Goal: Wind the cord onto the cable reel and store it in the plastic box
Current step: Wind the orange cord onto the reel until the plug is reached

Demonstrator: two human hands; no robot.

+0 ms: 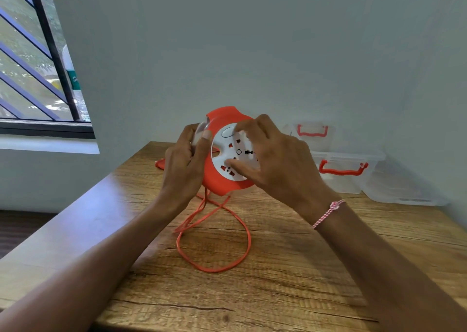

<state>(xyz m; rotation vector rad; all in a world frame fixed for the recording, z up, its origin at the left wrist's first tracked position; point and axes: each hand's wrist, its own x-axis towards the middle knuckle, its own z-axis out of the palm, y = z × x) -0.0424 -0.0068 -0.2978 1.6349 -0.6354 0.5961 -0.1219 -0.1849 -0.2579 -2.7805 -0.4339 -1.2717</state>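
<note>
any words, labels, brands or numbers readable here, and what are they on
"S": a single white letter on the green band of the white object outside the window; the rest is cut off by the frame.
Cable reel: only socket holes and a moulded oval on its white face, no readable text.
Plastic boxes: no label visible.

Only an "S" shows on the green label (74, 79)

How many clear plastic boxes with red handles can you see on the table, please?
2. One clear plastic box with a red handle sits at the table's far right corner; a second clear plastic box stands behind it against the wall. Others may be hidden.
</note>
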